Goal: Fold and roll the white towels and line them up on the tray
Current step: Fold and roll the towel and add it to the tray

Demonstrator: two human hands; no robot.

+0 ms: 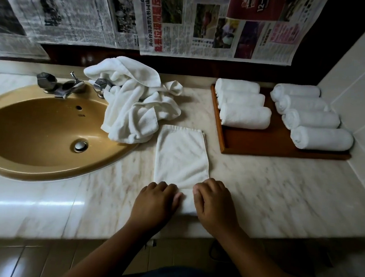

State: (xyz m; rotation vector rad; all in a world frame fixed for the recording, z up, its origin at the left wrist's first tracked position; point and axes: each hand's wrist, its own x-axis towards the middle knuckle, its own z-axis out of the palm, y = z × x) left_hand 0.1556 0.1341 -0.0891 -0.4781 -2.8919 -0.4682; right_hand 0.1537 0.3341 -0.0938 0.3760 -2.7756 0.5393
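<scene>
The folded towel (181, 155) lies flat at lower centre, with the left hand (157, 199) and right hand (213, 202) curled over its near end and gripping it, apparently starting the roll. Next it needs even, tight rolling away, then a place on the tray (264, 144) at right. The hands hide how much is wound.

A folded towel (182, 155) lies lengthwise on the marble counter (282, 190). Its near end sits under the curled fingers of the left hand (157, 198) and right hand (212, 201), placed side by side. To the right, a wooden tray (271, 141) carries seven rolled towels (244, 116) in two columns, three and four. A heap of loose towels (134, 104) overlaps the rim of the tan sink (35, 131) beside the tap (65, 87).
</scene>
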